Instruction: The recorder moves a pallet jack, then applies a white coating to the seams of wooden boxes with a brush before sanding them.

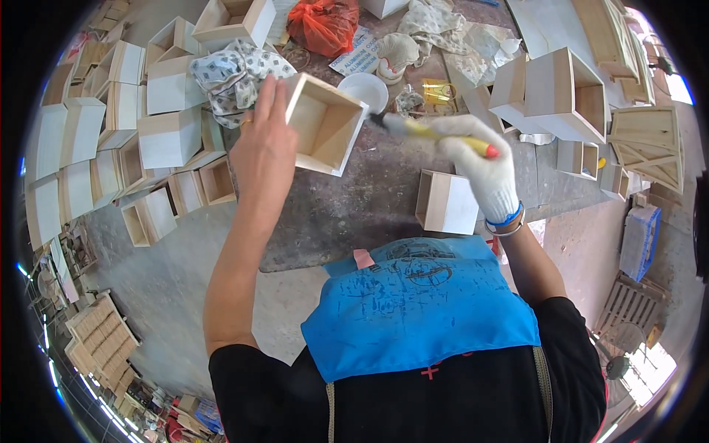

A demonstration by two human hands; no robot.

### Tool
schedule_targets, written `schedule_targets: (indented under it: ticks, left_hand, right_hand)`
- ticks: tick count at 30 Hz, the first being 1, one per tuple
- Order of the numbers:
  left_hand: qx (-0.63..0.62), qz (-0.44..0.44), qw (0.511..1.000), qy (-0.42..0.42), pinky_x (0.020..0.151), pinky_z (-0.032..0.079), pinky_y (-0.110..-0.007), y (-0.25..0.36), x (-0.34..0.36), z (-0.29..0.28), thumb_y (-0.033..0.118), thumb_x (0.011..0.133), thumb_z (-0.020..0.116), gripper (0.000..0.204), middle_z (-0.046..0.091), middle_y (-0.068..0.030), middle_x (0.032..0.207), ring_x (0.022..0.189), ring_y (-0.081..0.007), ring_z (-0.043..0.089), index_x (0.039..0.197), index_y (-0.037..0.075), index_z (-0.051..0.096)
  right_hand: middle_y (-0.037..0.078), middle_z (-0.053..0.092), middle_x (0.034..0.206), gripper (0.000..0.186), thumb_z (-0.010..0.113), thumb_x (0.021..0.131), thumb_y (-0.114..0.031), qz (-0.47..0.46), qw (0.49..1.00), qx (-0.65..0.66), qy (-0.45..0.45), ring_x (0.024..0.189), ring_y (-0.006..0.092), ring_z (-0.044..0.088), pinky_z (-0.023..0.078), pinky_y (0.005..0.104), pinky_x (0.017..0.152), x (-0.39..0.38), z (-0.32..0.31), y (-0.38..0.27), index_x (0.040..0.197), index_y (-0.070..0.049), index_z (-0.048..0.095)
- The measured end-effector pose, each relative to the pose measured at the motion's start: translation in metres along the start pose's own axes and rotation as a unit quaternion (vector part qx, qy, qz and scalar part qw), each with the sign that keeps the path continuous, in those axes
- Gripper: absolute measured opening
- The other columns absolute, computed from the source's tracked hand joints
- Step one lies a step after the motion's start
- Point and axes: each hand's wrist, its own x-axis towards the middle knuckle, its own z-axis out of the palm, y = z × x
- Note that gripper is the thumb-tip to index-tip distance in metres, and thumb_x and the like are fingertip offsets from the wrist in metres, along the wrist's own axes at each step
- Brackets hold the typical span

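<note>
Centrally, the left hand (267, 140), its fingers nearly straight (thumb hidden), held the box (322, 131) by its left wall over the table (347, 210), opening toward the viewer. The gloved right hand (481, 156) was closed around the brush (419, 130), whose dark bristles pointed at the box's right rim. A white bowl (369, 90) lay just beyond.

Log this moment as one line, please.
left hand: bare, against open wooden box | right hand: gloved, holding yellow-handled brush near box | nearby: white bowl
</note>
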Motion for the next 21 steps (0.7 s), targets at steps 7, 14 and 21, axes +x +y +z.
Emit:
schedule_targets:
  ticks: [7,14,21]
  left_hand:
    - [-0.129,-0.073,0.987,-0.063,0.092,0.054,-0.045,-0.019,-0.021,0.012,0.014,0.089,0.051,0.054,0.046,-0.0053,0.152,0.114,-0.0330,0.062,0.143,0.007,0.049]
    - [-0.178,-0.114,0.971,-0.110,0.107,0.043,-0.040,-0.011,-0.022,0.005,0.012,0.091,0.047,0.055,0.045,-0.0100,0.154,0.132,-0.0318,0.052,0.145,0.003,0.046]
    - [-0.138,-0.097,0.982,-0.083,0.094,0.053,-0.044,-0.018,-0.024,0.020,0.016,0.090,0.051,0.057,0.044,-0.0025,0.155,0.118,-0.0310,0.060,0.146,0.009,0.046]
  right_hand:
    - [0.007,0.069,0.113,0.024,0.066,0.088,-0.001,-0.003,0.997,-0.046,0.059,0.107,0.0151,0.064,0.050,0.0285,0.095,0.007,-0.001,0.006,0.111,0.000,0.071]
    - [0.009,0.069,0.114,0.023,0.067,0.088,-0.001,-0.078,0.992,-0.092,0.026,0.107,0.0186,0.066,0.051,0.0303,0.094,0.016,0.006,0.011,0.111,-0.001,0.071]
    - [0.009,0.069,0.111,0.027,0.073,0.082,0.001,-0.107,0.985,-0.134,-0.022,0.104,0.0209,0.067,0.053,0.0328,0.092,0.012,0.011,0.014,0.109,-0.005,0.073]
